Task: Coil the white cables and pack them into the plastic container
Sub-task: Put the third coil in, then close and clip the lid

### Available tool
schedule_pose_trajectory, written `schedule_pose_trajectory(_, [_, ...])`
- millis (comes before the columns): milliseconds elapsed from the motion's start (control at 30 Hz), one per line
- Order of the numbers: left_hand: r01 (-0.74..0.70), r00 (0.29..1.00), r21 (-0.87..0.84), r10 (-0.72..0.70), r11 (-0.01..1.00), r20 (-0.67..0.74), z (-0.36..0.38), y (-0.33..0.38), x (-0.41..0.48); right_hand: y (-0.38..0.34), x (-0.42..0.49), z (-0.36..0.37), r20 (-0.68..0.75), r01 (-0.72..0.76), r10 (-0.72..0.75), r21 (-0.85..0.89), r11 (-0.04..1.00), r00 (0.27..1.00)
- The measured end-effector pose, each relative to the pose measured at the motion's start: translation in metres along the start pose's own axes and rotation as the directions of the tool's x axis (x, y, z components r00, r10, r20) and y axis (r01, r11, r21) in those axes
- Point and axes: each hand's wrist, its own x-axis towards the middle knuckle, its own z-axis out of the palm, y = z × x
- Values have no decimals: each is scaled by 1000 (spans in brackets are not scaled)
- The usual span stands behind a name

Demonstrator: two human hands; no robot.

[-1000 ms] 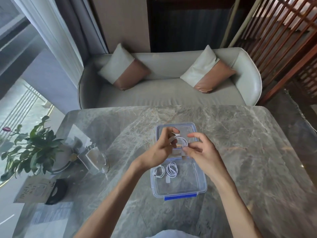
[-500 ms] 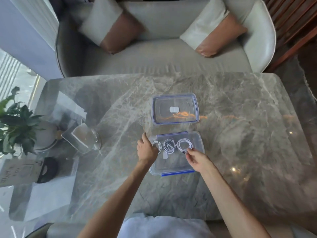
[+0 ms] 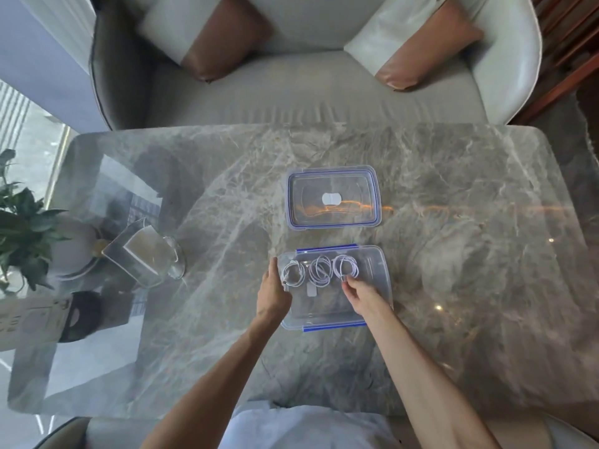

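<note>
A clear plastic container (image 3: 379, 286) with blue clips sits on the marble table near me. Three coiled white cables lie side by side along its far half: a left coil (image 3: 294, 273), a middle coil (image 3: 319, 271) and a right coil (image 3: 346, 267). My right hand (image 3: 363, 294) reaches into the container, its fingertips pinching the near end of the right coil. My left hand (image 3: 272, 294) rests against the container's left wall, fingers curled on the rim. The container's lid (image 3: 334, 196) lies flat on the table just beyond it.
A glass jug (image 3: 146, 257) stands to the left, with a potted plant (image 3: 22, 228) and a dark object on papers (image 3: 81, 314) at the table's left edge. A grey sofa (image 3: 308, 89) with two cushions faces the far side.
The third coil went from my hands, held above the container, down into it beside the other two. My left hand moved to the container's left wall. The camera tilted downward.
</note>
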Motion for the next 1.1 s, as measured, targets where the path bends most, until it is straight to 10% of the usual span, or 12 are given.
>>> schedule_pose_trajectory(633, [-83, 995, 125, 88, 989, -38, -1, -4, 0, 7, 7, 6, -64, 370, -472, -534, 760, 879])
schedule_pose_trajectory(733, [-285, 910, 437, 384, 853, -155, 10, 11, -4, 8, 12, 7, -77, 380, -491, -535, 755, 868])
schedule_pose_trajectory(833, [-532, 821, 476, 565, 701, 85, 37, 44, -4, 5, 12, 8, -111, 358, -455, -466, 809, 884])
schedule_pose_trajectory(1100, [-573, 793, 725, 484, 382, 371, 84, 60, 21, -1, 20, -5, 7, 347, -379, -419, 839, 925])
